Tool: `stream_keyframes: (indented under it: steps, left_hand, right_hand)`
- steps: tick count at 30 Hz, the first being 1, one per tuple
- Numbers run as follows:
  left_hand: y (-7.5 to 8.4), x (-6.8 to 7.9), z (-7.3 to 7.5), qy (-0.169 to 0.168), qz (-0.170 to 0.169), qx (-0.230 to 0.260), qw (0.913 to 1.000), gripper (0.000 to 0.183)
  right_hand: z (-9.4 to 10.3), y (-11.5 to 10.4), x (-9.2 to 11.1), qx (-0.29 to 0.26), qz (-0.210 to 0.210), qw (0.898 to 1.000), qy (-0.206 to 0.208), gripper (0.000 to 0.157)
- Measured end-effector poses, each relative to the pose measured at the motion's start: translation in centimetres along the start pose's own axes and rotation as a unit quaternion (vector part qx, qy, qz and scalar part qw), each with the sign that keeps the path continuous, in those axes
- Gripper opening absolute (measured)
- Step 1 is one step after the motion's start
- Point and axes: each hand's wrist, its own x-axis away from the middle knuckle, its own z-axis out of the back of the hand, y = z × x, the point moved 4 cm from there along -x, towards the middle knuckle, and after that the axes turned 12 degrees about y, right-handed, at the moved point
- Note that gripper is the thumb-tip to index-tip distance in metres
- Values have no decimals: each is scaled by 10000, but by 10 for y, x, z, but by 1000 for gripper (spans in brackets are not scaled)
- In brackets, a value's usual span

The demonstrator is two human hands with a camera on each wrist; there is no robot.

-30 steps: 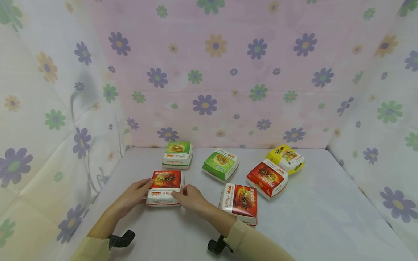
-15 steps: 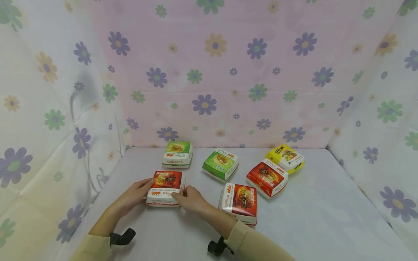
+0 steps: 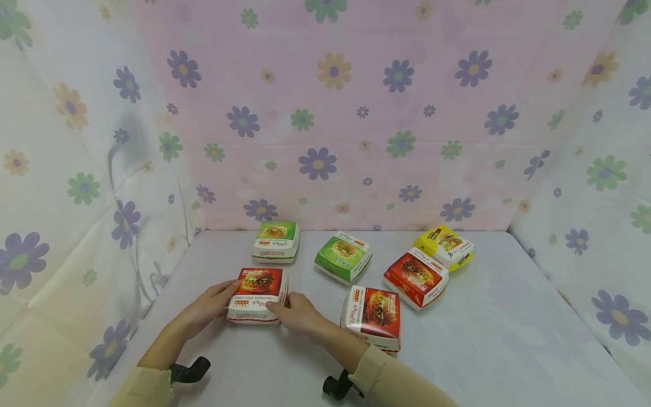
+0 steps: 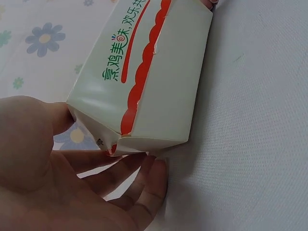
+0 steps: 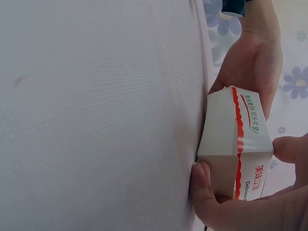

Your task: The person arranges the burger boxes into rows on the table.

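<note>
Red-and-white burger box: left hand and right hand are gripping its opposite sides toward the table's left edge, one green box lying near the far edge.

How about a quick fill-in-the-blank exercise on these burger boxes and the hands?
The left hand and the right hand hold the same box, its top white and ____.
Counting that one, ____ boxes show in the head view.
Exactly two of them are white and ____.
There, the yellow box lies nearest the far ____ corner of the table.
Missing words: red; six; green; right.
</note>
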Motion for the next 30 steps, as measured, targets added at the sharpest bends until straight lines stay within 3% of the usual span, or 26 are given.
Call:
stream_keyframes:
  steps: [6,12,16,20,30]
  left_hand:
    - [-2,0,3,36,64,30,10000,74]
    - [-1,4,8,189,-18,-312,9993,78]
    - [6,9,12,367,-360,-691,9963,77]
    - [17,17,17,695,-796,-1138,9879,75]
    - [43,30,13,1386,-1946,-1538,9588,62]
  right_hand:
    - [1,1,0,108,156,9998,-7,50]
    - [11,4,10,500,212,9985,85,76]
    - [22,3,17,617,391,9973,-2,77]
    - [36,-2,26,524,523,9971,-192,73]
    - [81,-10,48,309,696,9957,-526,66]
